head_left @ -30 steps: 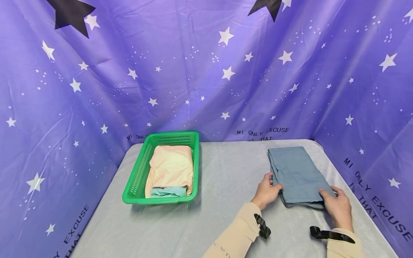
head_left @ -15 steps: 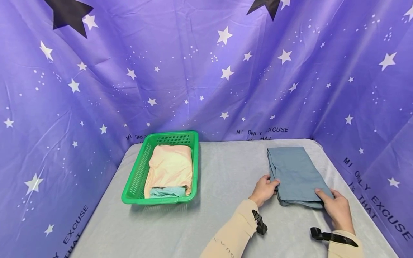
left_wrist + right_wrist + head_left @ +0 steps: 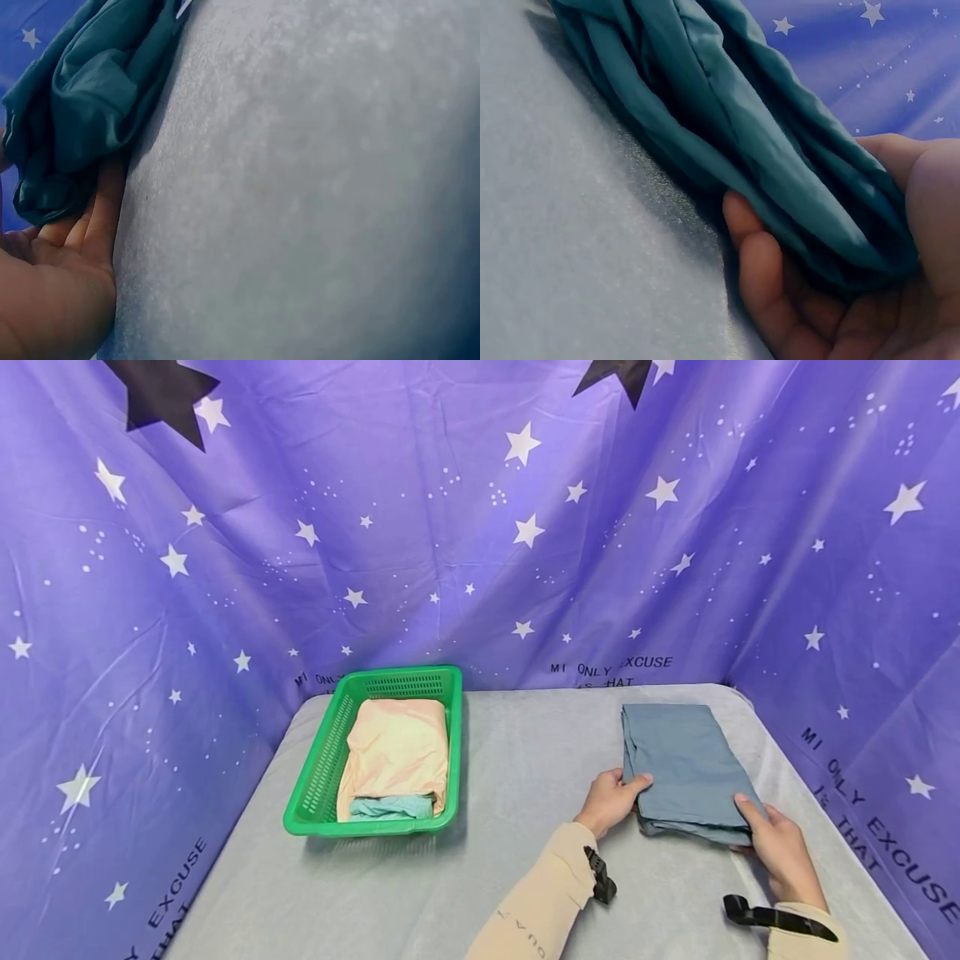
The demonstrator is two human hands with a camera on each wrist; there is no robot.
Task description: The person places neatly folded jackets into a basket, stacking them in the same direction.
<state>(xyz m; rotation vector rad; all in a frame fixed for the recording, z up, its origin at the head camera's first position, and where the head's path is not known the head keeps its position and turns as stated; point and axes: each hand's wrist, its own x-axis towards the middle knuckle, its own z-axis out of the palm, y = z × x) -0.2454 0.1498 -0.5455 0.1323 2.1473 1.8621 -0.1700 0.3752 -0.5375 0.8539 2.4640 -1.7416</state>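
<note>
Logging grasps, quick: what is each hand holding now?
Left hand: holding the folded blue cloth along its left side.
Right hand: holding the same cloth at its near right corner.

Green basket (image 3: 371, 829) on grey table (image 3: 532, 760), starry purple curtain (image 3: 450, 560) behind

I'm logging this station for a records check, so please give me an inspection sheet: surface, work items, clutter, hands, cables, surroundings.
Surface: table with a light grey cover.
Work items: folded blue-grey cloth, layers showing along its near edge.
Clutter: nothing loose seen; green basket at left holds pink cloth and teal cloth.
Hands: left hand grips the folded cloth's left edge, right hand its near right corner, thumbs on top.
Cables: nothing seen.
Surroundings: purple star-print curtain behind and at both sides.
</note>
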